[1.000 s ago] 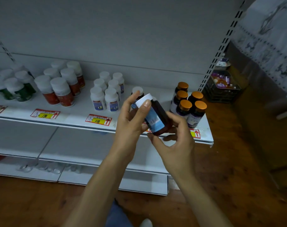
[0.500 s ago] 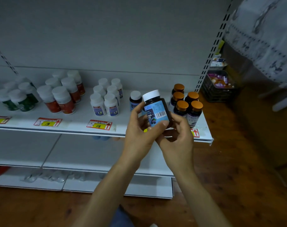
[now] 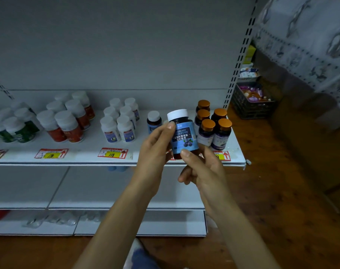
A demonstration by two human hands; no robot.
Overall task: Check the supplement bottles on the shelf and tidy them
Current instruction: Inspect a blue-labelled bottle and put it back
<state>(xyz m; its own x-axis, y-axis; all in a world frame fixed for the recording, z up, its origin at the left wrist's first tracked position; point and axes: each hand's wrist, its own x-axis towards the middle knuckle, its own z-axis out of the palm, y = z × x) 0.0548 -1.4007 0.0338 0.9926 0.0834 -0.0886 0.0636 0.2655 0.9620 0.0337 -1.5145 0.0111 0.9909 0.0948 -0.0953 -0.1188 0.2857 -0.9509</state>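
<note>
The left hand [image 3: 154, 152] and right hand [image 3: 205, 171] pinch a blue-labelled bottle [image 3: 182, 139] (partly readable: "BERRY", "ESTER") before the shelf [image 3: 83, 161], right of its "118" price tag [image 3: 112, 153].

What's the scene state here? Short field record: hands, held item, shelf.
held item: dark bottle with white cap and blue label, upright, label facing the camera, off the shelf
left hand: grips the bottle's side, thumb at the label's top
right hand: holds the bottle's lower end, thumb on the lower label
white metal shelf: one matching blue-label bottle standing; five orange-capped dark bottles at the right end
price tags: on the shelf's front edge
</note>
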